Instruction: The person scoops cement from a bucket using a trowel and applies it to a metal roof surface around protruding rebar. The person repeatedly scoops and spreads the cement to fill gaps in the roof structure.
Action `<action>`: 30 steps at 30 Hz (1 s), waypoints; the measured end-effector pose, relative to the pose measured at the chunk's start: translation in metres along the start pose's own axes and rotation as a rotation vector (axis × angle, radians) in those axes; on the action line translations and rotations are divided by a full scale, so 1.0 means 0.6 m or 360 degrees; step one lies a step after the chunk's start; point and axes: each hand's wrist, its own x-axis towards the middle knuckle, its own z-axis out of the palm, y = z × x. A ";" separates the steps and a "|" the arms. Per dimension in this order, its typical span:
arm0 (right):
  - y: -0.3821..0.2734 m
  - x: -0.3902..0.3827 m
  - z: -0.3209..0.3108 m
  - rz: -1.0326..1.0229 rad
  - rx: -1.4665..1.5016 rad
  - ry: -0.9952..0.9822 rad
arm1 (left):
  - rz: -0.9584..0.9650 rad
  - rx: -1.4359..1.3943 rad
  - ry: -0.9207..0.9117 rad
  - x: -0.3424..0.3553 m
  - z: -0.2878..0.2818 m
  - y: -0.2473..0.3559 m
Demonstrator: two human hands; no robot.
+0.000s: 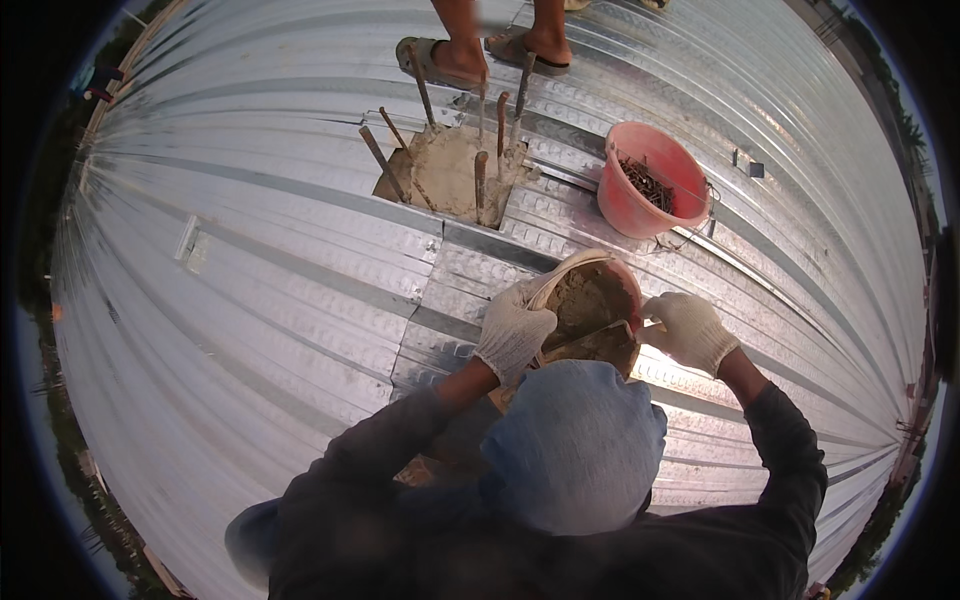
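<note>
The left hand (515, 332) is clamped on the bucket (629, 288) mid-frame; whether the right hand (687, 328), at its right edge, grips is unclear. Uneven support could spill the mix (583, 300).

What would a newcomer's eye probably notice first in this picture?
Probably the rusty bars standing up from rough grey concrete in the ribbed metal sheeting, at upper centre. To their right, the pink bucket of thin brown pieces stands out. Below, the white-gloved left hand and right hand flank a container of brownish paste.
</note>
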 end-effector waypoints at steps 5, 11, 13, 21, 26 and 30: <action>-0.035 0.140 -0.045 -0.0134 0.0507 0.1026 | 0.0157 -0.0404 0.0168 -0.045 -0.122 0.048; -0.050 0.454 0.020 -0.0386 0.0443 0.0924 | -0.0025 -0.0103 0.0644 -0.170 -0.261 0.139; -0.024 0.548 0.037 -0.0237 0.0273 0.0948 | -0.0058 -0.0029 0.0752 -0.201 -0.326 0.132; -0.009 0.651 0.128 -0.0245 -0.0306 0.0770 | -0.0107 -0.0399 0.1084 -0.377 -0.543 -0.022; 0.037 0.634 0.117 -0.0215 -0.0023 0.0839 | -0.0188 -0.0348 0.1037 -0.379 -0.599 -0.037; 0.028 0.575 0.115 -0.0145 0.0396 0.1028 | -0.0303 -0.0236 0.0931 -0.384 -0.678 -0.077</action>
